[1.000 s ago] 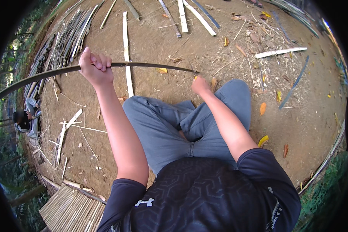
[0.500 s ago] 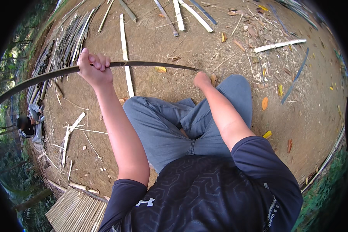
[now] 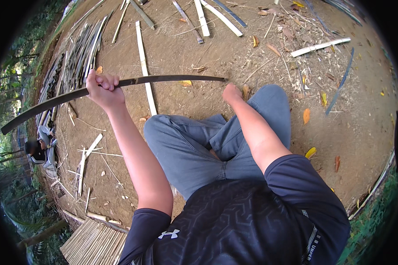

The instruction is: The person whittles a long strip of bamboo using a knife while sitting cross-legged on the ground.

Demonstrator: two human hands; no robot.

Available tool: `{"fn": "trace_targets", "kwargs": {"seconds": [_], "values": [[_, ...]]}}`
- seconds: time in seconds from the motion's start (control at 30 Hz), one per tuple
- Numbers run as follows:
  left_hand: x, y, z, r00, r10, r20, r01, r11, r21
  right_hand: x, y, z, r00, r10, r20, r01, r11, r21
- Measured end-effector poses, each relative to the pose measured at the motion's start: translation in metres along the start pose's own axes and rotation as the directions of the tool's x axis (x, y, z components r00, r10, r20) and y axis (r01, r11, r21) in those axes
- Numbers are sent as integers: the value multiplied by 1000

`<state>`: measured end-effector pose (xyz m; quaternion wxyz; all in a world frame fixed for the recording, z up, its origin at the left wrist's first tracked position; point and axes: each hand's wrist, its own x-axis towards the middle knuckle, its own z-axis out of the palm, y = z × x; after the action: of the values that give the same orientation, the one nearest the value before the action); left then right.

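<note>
A long, dark, flat bamboo strip (image 3: 163, 79) stretches across in front of me, curving from the far left toward my right knee. My left hand (image 3: 105, 90) is closed around it, left of its middle, with the thumb pointing up along the edge. Close to the strip's right end, my right hand (image 3: 232, 94) is curled into a fist above my right leg. Its fingers face away, so what they grip, if anything, is hidden. I sit on the ground with my legs (image 3: 194, 137) crossed under the strip.
Pale split pieces (image 3: 320, 47) and a long pale slat (image 3: 145, 66) lie on the dirt. A pile of strips (image 3: 77, 55) is at far left, near a seated person (image 3: 44, 148). A slatted bamboo platform (image 3: 93, 243) stands at lower left. Shavings and leaves scatter at right.
The view has shifted a little. My left hand and the strip sit slightly lower, and the strip's left end has come a bit inward. Both hands keep their closed shape.
</note>
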<state>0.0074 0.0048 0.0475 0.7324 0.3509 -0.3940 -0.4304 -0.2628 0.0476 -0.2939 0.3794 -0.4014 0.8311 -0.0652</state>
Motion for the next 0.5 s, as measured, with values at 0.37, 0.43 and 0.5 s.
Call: {"fn": "trace_targets", "kwargs": {"seconds": [0.37, 0.43, 0.5], "values": [[-5, 0, -4, 999, -27, -23, 27, 1000, 3, -18, -15, -8, 998, -65, 5, 65, 997, -36], [-1, 5, -11, 1000, -14, -8, 14, 1000, -4, -25, -21, -8, 998, -58, 29, 60, 996, -58], [-1, 1, 3, 1000, -22, -3, 22, 1000, -10, -4, -5, -10, 999, 9, 34, -8, 1000, -29]]}}
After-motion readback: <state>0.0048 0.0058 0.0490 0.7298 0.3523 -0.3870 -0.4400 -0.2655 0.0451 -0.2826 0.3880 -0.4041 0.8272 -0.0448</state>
